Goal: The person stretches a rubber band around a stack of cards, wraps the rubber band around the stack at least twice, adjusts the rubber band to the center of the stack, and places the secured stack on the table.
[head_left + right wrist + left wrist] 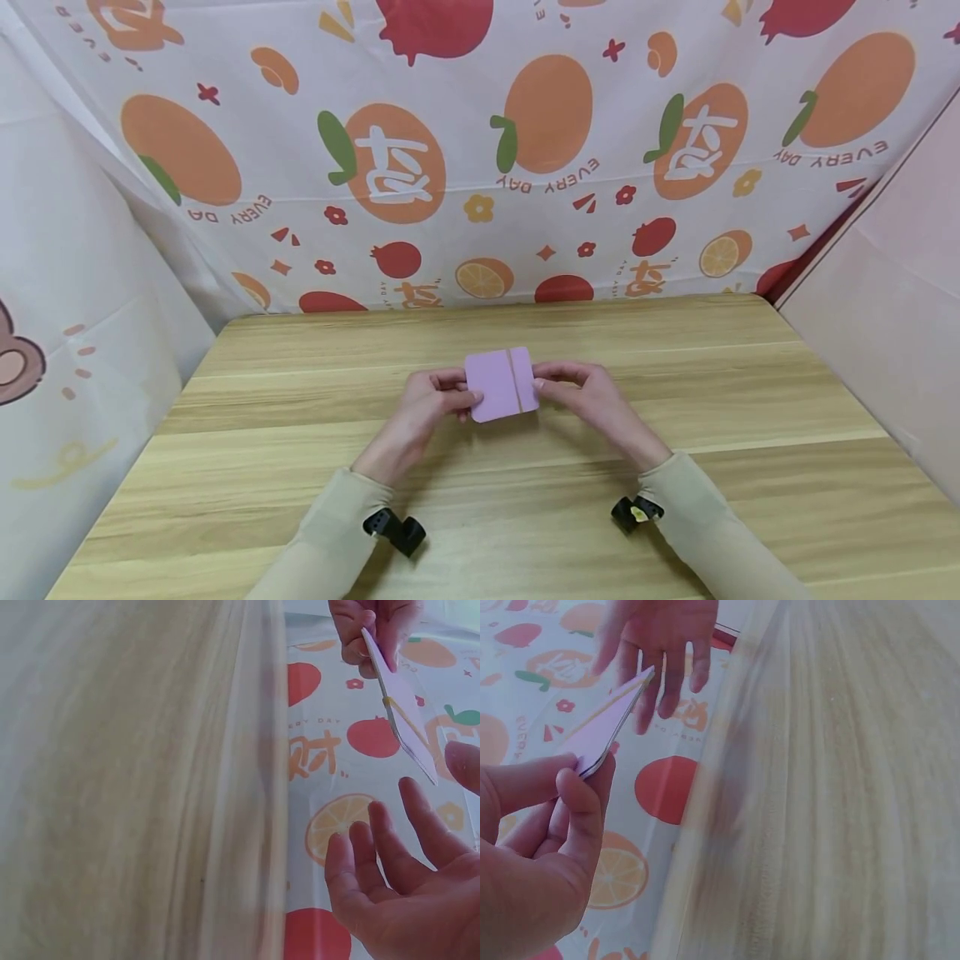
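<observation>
A thin lilac square pad (489, 387) with rounded corners is held up in front of me, tilted, with a narrow yellow-brown band (514, 381) across it near its right side. My left hand (426, 404) pinches its left edge, thumb on the lilac face and fingers behind. Seen from the left wrist, the pad (604, 733) is edge-on and slim, with a dark line along its edge. My right hand (596, 398) is by the opposite edge. In the right wrist view its fingers (390, 855) are spread and apart from the pad (397, 686).
Below the hands lies a wood-grain table (285, 467). A white cloth (480, 242) printed with fruit hangs behind its far edge, and pale cloths (82, 275) hang at the sides. Each sleeve carries a black wrist device (395, 531).
</observation>
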Action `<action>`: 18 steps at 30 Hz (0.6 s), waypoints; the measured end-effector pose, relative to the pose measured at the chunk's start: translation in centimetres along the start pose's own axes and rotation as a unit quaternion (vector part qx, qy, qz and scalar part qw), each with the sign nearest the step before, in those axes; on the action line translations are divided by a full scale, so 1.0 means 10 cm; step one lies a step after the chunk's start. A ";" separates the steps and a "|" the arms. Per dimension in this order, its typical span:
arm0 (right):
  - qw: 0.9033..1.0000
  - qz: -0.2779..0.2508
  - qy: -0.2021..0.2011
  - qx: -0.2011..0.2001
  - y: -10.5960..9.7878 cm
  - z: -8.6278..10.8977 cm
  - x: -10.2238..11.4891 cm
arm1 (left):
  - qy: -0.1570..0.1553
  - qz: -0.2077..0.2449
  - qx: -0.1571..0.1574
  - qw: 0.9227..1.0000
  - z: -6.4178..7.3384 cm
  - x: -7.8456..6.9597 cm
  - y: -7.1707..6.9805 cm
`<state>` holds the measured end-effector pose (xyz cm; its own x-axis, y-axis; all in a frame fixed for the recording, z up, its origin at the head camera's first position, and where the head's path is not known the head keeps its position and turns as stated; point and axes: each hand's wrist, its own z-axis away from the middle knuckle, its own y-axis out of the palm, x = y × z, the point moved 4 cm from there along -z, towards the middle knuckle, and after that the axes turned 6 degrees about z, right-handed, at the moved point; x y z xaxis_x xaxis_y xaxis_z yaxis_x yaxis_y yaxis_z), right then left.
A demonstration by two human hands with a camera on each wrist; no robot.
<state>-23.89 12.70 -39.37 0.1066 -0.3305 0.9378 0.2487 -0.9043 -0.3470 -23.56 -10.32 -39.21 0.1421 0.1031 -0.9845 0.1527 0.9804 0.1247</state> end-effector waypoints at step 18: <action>0.998 0.043 0.016 0.031 0.16 0.01 -0.06 | 0.004 0.002 -0.002 1.000 0.01 -0.07 -0.01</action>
<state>-23.46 11.46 -40.51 0.0985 -0.4153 0.9043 0.2987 -0.8545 -0.4250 -23.54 -10.51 -38.55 0.1348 0.1080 -0.9850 0.1478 0.9807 0.1278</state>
